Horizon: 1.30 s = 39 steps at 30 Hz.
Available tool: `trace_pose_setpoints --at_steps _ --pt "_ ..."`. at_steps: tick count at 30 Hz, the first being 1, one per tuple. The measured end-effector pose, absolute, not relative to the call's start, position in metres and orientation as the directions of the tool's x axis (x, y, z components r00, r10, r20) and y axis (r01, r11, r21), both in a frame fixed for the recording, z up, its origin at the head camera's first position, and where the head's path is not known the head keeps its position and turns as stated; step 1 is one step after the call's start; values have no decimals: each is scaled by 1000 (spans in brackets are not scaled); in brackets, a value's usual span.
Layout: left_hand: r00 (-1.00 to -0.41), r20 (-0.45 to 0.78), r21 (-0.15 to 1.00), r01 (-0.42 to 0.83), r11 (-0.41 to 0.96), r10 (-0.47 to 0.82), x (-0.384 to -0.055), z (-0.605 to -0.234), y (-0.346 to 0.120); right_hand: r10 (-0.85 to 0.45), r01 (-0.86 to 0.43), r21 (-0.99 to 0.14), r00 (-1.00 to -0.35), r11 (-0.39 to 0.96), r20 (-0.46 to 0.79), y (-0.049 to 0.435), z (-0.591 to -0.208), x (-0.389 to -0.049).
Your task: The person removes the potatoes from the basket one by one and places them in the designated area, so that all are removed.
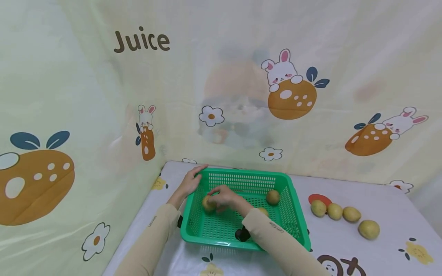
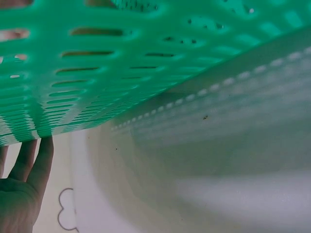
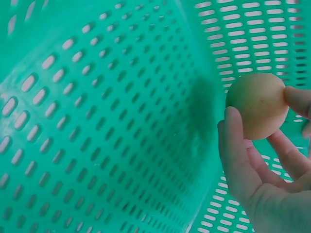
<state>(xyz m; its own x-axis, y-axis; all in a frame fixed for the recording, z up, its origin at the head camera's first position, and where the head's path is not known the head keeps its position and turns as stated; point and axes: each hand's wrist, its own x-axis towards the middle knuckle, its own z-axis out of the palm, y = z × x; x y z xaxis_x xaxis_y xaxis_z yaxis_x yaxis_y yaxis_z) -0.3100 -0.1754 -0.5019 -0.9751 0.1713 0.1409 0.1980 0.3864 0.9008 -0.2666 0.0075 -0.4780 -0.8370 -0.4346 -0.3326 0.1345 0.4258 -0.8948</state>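
Note:
A green plastic basket with slotted walls stands on the table. Inside it, at the left end, my right hand holds a round yellow-brown potato between thumb and fingers. My left hand rests on the basket's back left corner, its straight fingers touching the rim from outside; their tips are hidden. A browner potato lies in the basket near the back right. Another yellow potato in the basket is partly covered by the right forearm.
Several yellow potatoes lie in a loose row on the table right of the basket. An orange-red round patch shows behind the leftmost one. Printed cloth walls rise behind and to the left of the table.

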Motion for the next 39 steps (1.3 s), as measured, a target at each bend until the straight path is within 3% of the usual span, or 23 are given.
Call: trace_pose_setpoints --at_steps 9,19,39 --pt "-975 139 903 197 382 174 -310 -502 -174 -414 219 -943 -856 251 -310 15 -460 -268" --pt "-974 138 903 198 382 179 -313 -501 -177 -395 226 -970 -886 91 -243 19 -439 -270" --pt "-975 125 905 188 383 184 -313 -504 -176 -158 94 -994 -984 -59 -83 48 -429 -226"
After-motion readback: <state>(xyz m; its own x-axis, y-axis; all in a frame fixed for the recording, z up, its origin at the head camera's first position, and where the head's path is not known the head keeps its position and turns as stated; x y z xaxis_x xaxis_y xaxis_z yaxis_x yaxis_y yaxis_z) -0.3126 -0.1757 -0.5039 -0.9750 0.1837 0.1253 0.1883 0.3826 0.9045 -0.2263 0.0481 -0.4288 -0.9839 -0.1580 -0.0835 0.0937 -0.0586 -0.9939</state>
